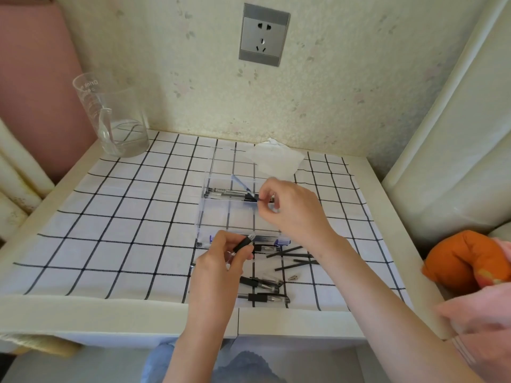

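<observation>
Nearest you, two pens (262,298) and a loose metal tip (293,278) lie by the edge of the table (110,313), with black refills (293,254) just beyond, so I judge the assembling about half done. Your left hand (221,258) is curled round a pen barrel (243,243). Over the clear box (221,217), your right hand (287,205) pinches a thin refill (242,185) between thumb and forefinger. A few finished pens (226,192) already lie in its far compartment.
</observation>
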Demonstrator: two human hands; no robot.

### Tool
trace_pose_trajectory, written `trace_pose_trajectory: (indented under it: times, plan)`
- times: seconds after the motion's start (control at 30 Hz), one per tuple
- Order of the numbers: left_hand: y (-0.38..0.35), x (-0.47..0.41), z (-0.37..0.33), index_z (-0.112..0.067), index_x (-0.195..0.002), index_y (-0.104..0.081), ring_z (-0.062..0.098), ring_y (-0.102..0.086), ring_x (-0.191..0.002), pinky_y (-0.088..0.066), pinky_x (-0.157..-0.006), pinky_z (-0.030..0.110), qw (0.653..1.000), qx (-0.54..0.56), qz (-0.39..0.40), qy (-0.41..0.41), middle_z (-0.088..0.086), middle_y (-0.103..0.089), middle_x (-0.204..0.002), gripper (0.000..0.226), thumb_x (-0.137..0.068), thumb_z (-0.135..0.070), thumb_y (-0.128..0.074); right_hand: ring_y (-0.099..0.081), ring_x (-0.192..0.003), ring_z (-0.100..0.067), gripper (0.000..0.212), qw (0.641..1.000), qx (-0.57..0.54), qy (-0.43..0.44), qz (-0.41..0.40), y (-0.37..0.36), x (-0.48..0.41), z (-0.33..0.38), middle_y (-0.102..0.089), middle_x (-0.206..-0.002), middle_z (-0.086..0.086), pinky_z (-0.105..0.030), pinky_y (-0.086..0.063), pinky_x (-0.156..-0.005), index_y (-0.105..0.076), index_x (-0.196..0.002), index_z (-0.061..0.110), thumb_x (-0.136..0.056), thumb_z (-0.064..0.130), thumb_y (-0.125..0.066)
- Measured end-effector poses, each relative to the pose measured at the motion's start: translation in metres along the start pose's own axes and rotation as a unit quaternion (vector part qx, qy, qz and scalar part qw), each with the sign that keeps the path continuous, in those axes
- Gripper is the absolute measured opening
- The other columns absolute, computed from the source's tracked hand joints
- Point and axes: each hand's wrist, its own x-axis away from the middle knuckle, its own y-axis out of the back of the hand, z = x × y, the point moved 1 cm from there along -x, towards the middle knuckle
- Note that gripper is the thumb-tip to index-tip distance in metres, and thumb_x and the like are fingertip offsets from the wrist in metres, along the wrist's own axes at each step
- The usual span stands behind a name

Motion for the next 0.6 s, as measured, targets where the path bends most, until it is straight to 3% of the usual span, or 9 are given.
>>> trace_pose_trajectory:
  times: [0.13,0.27,0.43,0.53,0.6]
  plan:
    - [-0.001,0.001,0.001,-0.028,-0.092,-0.055,0.004,-0.059,-0.063,-0.048,-0.058,0.02,1.0,0.008,0.0,0.003,-0.012,-0.067,-0.076,0.008,-0.085,-0.028,-0.061,-0.054,-0.06,-0.011,0.019,0.964,-0.256,-0.075,-0.008,0.01,0.007,0.003,-0.062,-0.073,0.0,-0.018,-0.042,-0.059,-0.058,-0.099,0.022,-0.088,0.007,-0.057]
    - [0.0,0.001,0.0,-0.03,-0.088,-0.054,0.005,-0.058,-0.063,-0.045,-0.055,0.012,1.0,0.021,0.001,0.004,-0.011,-0.068,-0.076,0.009,-0.085,-0.026,-0.062,-0.053,-0.052,-0.002,0.03,0.913,-0.383,-0.141,0.028,0.005,0.019,0.0,-0.066,-0.076,-0.001,-0.017,-0.042,-0.053,-0.072,-0.095,0.01,-0.091,-0.002,-0.045]
    - [0.0,0.001,-0.001,-0.031,-0.087,-0.054,0.005,-0.058,-0.064,-0.045,-0.056,0.012,1.0,0.029,0.004,0.009,-0.01,-0.068,-0.077,0.009,-0.085,-0.026,-0.061,-0.061,-0.069,-0.019,0.034,0.832,-0.532,-0.156,0.033,-0.002,0.032,-0.008,-0.068,-0.083,-0.012,-0.025,-0.046,-0.055,-0.068,-0.104,0.003,-0.086,-0.014,-0.044]
    - [0.0,0.002,0.0,-0.032,-0.087,-0.053,0.006,-0.059,-0.066,-0.046,-0.058,0.017,1.0,0.026,0.005,0.006,-0.01,-0.068,-0.078,0.009,-0.085,-0.027,-0.061,-0.065,-0.072,-0.023,0.016,0.812,-0.556,-0.176,0.027,-0.003,0.038,-0.004,-0.069,-0.084,-0.017,-0.025,-0.045,-0.051,-0.067,-0.102,0.002,-0.088,0.002,-0.059]
    - [0.0,0.002,-0.001,-0.033,-0.085,-0.053,0.005,-0.059,-0.063,-0.046,-0.058,0.019,1.0,0.028,0.002,0.006,-0.011,-0.068,-0.077,0.011,-0.085,-0.026,-0.062,-0.064,-0.063,-0.022,0.02,0.801,-0.57,-0.185,-0.011,-0.003,0.041,-0.002,-0.069,-0.078,-0.015,-0.024,-0.044,-0.047,-0.067,-0.1,0.001,-0.091,0.016,-0.057]
